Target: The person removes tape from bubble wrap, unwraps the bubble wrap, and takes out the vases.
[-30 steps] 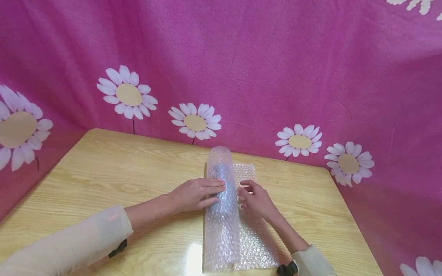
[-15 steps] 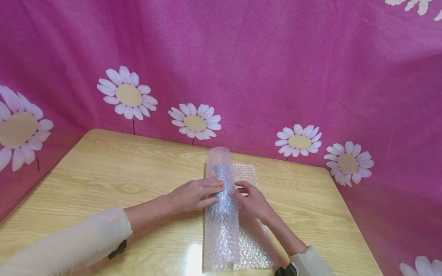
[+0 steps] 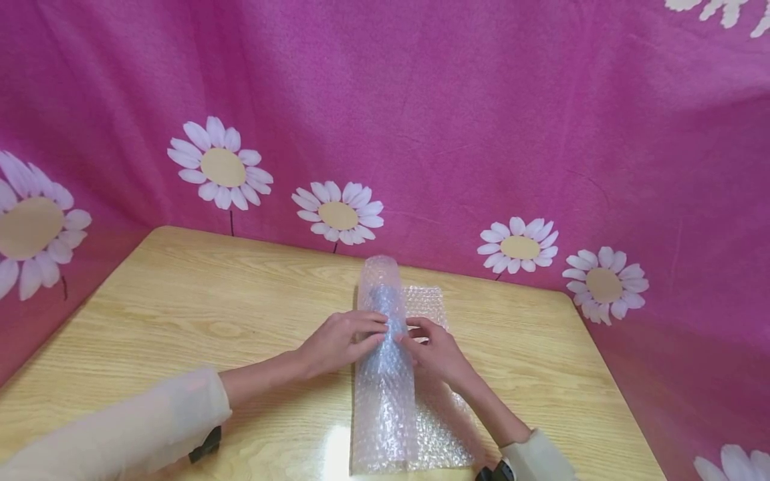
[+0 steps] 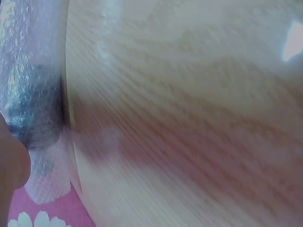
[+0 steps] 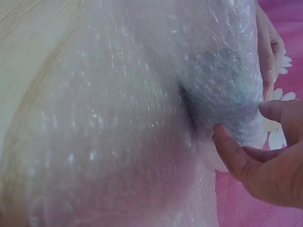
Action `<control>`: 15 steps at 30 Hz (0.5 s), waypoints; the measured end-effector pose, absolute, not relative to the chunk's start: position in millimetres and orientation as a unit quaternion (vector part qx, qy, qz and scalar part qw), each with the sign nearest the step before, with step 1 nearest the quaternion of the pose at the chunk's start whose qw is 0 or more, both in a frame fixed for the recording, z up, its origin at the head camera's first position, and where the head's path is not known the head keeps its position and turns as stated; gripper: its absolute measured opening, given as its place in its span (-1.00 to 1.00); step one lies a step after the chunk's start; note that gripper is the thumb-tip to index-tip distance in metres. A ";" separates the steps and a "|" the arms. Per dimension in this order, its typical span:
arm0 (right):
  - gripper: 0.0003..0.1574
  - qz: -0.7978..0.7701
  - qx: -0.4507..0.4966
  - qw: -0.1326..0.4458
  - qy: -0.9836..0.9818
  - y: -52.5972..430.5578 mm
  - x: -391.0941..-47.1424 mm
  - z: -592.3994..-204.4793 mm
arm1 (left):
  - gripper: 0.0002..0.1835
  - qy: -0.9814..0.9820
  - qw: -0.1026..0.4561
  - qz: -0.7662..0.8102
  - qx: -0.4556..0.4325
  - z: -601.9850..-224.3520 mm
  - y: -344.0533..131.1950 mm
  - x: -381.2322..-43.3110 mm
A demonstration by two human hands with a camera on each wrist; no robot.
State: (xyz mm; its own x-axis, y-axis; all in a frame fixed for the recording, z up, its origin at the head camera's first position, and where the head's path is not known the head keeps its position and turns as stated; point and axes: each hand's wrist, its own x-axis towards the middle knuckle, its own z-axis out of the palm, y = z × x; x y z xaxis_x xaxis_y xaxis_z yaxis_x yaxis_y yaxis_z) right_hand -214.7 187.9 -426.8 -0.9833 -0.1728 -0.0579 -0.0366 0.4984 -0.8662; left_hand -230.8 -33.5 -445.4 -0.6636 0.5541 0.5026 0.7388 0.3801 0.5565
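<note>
A sheet of clear bubble wrap is rolled round a bluish-grey object (image 3: 380, 300), blurred by the bubbles and of a kind I cannot tell. The roll (image 3: 385, 401) lies lengthwise toward the table's back edge. From the left, my left hand (image 3: 339, 341) rests its extended fingers and thumb on top of the roll. My right hand (image 3: 436, 351) grips the roll's right side, thumb on its upper surface and fingers bent along its flank; the right wrist view shows the thumb (image 5: 274, 109) and index finger (image 5: 229, 149) against the plastic.
A flat flap of bubble wrap (image 3: 442, 427) extends on the table to the right of the roll. The light wooden table (image 3: 240, 287) meets a magenta cloth (image 3: 421, 133) with printed daisies at its back and sides.
My right hand has moved left from over the flat flap onto the roll's side. The roll has shifted very slightly left; my left hand stays on it, its thumb drawn nearer its fingers.
</note>
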 end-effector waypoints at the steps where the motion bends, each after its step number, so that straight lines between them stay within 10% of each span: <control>1: -0.47 -0.498 -0.062 0.067 0.863 187.3 -214.7 -426.8 | -0.78 -0.820 0.119 -0.406 -0.386 -445.2 -32.8 -229.8; 15: -0.43 -0.494 -0.074 0.056 0.864 179.3 -212.7 -423.9 | -0.83 -0.825 0.121 -0.443 -0.331 -444.7 -35.3 -222.9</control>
State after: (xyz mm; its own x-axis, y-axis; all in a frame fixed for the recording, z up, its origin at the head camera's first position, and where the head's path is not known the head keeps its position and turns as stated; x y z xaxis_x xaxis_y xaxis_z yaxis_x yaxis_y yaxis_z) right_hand -212.7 179.3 -423.9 -0.9830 -0.1822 -0.0236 -0.0721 0.5007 -0.8626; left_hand -222.9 -35.3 -444.7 -0.7520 0.4377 0.4929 0.6526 0.3892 0.6501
